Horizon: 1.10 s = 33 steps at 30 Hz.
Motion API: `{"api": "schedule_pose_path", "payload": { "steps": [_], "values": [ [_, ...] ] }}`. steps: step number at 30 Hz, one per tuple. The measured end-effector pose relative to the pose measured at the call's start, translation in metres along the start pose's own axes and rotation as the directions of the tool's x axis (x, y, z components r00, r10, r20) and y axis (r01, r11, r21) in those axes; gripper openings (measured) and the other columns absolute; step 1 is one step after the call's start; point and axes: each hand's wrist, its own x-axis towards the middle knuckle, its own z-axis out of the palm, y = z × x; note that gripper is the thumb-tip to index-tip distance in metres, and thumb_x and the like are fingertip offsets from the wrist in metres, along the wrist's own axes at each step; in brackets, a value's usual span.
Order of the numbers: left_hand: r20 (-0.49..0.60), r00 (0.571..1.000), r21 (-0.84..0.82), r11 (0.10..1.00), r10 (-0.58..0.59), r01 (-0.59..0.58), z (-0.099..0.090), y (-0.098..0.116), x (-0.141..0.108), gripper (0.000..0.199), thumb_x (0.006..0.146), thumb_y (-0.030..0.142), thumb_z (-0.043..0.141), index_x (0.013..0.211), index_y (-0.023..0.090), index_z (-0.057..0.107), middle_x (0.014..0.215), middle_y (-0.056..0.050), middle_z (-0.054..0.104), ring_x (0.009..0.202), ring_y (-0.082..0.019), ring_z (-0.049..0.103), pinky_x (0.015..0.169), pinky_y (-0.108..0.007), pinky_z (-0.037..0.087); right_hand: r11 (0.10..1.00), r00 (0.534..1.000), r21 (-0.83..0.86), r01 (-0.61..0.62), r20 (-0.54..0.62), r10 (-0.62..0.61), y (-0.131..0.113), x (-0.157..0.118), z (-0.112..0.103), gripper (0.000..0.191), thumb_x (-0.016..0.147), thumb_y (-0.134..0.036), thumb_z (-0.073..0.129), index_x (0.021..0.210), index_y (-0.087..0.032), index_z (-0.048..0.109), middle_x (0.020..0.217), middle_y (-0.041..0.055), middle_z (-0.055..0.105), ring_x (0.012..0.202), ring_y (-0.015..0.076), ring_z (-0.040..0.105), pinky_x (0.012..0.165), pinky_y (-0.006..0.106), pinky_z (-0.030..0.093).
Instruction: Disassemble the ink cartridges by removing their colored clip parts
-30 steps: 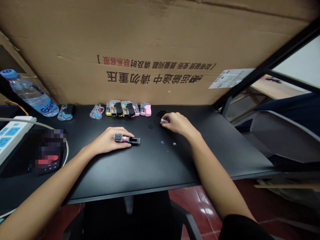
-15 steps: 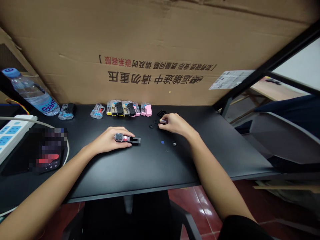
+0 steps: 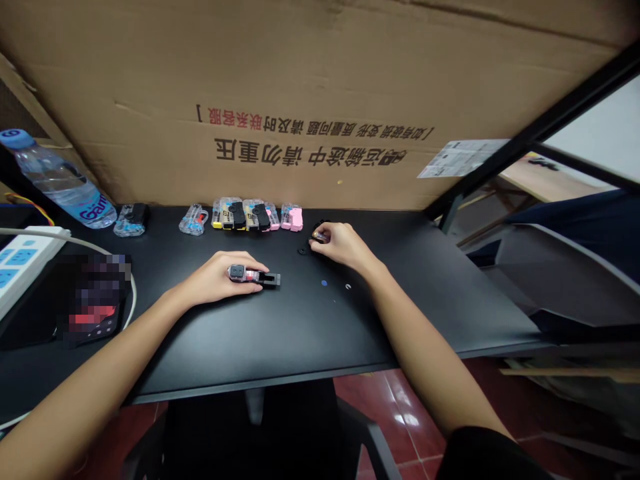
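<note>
On the left part of the black table, my left hand [image 3: 219, 277] is closed round a small clear-and-black plastic device [image 3: 254, 275] with a red part inside. Its black end sticks out to the right between thumb and fingers. Further back and to the right, my right hand [image 3: 339, 245] pinches a small slim piece [image 3: 320, 236] with a yellowish tip; its kind is too small to make out. Close to these fingertips lies a small black ring [image 3: 302, 251]. Other small black parts [image 3: 323, 224] are mostly hidden behind the hand. A blue disc [image 3: 324, 283] and a small white piece [image 3: 349, 287] lie nearer me.
Along the cardboard [image 3: 310, 73] at the back stand several clear plastic devices with black, yellow or pink parts [image 3: 291, 217]. At the left are a water bottle [image 3: 65, 183], a white power strip [image 3: 33, 257] and a cable. A black chair [image 3: 255, 433] stands below the table's front edge.
My right hand has shifted slightly left and back with the small piece, now covering more of the black parts. My left hand keeps its hold on the device.
</note>
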Motion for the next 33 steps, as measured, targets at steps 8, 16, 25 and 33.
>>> {"api": "schedule_pose_path", "payload": {
  "steps": [8,16,25,33],
  "values": [
    [-0.008,1.000,0.006,1.000,0.004,-0.004,0.000,0.000,0.001,0.032,0.092,0.032,0.084,0.123,0.022,0.082,0.115,-0.008,0.081,0.100,-0.020,0.076,0.093,-0.034,0.059,1.000,0.999,-0.021,0.000,0.049,0.001,0.001,0.001,0.003,0.022,0.085,-0.032,0.074,0.101,-0.019,0.078,0.092,0.0076,0.080,0.081,0.0227,0.071,0.073,0.032,0.048],
    [-0.002,1.000,0.005,1.000,0.001,-0.001,0.000,0.000,0.001,0.032,0.093,0.034,0.083,0.122,0.022,0.082,0.116,-0.009,0.081,0.100,-0.021,0.076,0.093,-0.036,0.060,0.999,0.990,-0.034,0.000,0.138,0.004,-0.004,-0.006,-0.008,0.019,0.080,-0.030,0.072,0.094,-0.017,0.077,0.078,0.0041,0.074,0.072,0.0195,0.067,0.067,0.029,0.045],
    [-0.001,1.000,0.013,1.000,-0.002,0.002,0.000,0.000,0.000,0.032,0.093,0.034,0.083,0.122,0.022,0.082,0.116,-0.009,0.081,0.101,-0.021,0.077,0.094,-0.034,0.059,0.983,0.988,0.135,0.126,0.073,-0.137,-0.018,-0.010,-0.006,0.019,0.079,-0.033,0.069,0.088,-0.017,0.073,0.073,0.0011,0.067,0.067,0.0159,0.058,0.066,0.029,0.043],
    [0.005,1.000,0.010,1.000,-0.009,0.009,-0.001,0.001,0.001,0.033,0.093,0.034,0.083,0.123,0.022,0.081,0.118,-0.009,0.080,0.103,-0.022,0.077,0.095,-0.035,0.058,0.982,0.978,0.121,0.144,0.136,-0.160,-0.022,-0.011,0.000,0.018,0.082,-0.033,0.070,0.091,-0.018,0.074,0.071,-0.0009,0.064,0.065,0.0153,0.055,0.065,0.029,0.041]
  ]
}}
